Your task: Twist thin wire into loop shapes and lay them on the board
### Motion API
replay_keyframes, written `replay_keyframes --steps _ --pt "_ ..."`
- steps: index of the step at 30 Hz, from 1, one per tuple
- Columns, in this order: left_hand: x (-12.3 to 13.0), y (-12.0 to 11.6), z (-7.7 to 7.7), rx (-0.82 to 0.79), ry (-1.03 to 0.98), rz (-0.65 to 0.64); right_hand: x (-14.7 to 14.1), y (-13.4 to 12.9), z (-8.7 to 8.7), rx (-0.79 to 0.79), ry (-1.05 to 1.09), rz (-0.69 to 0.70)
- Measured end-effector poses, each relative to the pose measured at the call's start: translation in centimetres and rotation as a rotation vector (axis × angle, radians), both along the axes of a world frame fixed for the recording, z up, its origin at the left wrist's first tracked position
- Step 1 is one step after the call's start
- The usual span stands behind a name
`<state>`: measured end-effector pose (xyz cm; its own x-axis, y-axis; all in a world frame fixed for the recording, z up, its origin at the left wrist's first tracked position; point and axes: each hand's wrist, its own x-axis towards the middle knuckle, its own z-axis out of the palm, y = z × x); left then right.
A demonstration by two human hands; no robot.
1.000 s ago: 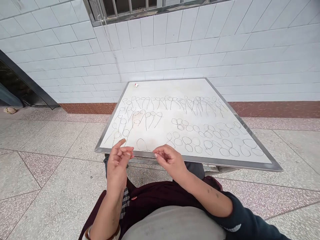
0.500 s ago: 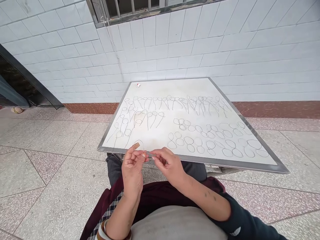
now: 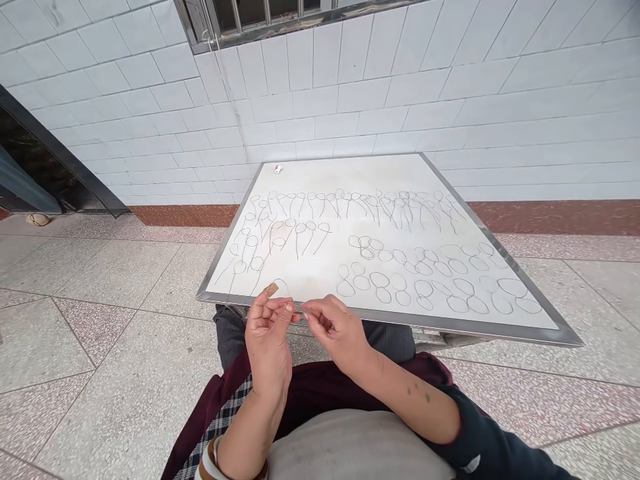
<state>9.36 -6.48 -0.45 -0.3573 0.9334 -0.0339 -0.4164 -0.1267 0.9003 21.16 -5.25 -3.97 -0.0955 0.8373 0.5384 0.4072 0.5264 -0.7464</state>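
Observation:
A thin wire loop (image 3: 281,281) rises above the fingers of my left hand (image 3: 267,330), at the near edge of the table. That hand pinches the wire between thumb and fingers, and a tan bandage (image 3: 273,289) wraps one fingertip. Close on its right, my right hand (image 3: 336,327) is closed in a pinch on the wire's other part. The stretch of wire between the fingertips is very thin and partly hidden. On the white tabletop (image 3: 310,277) lie rows of wire loops with straight tails (image 3: 324,228) and several wire double rings (image 3: 382,280).
The table has a grey metal rim (image 3: 450,326). A small white and red item (image 3: 278,169) lies at its far left corner. Behind stands a white tiled wall (image 3: 360,100) with a barred window (image 3: 267,13). A sandal-like thing (image 3: 39,219) is on the floor at left.
Both hands stay pinched on the wire at almost the same place. The view has shifted very slightly; nothing on the table has visibly moved.

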Motion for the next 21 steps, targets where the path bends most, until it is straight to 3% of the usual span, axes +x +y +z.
replay_keyframes --steps 10,21 --pt "-1.2 0.2 -0.2 -0.025 0.064 -0.149 0.5 0.4 -0.4 0.045 -0.051 0.083" --pt "-2.4 0.3 -0.1 -0.021 0.227 -0.212 1.5 0.9 -0.5 0.153 -0.125 0.187"
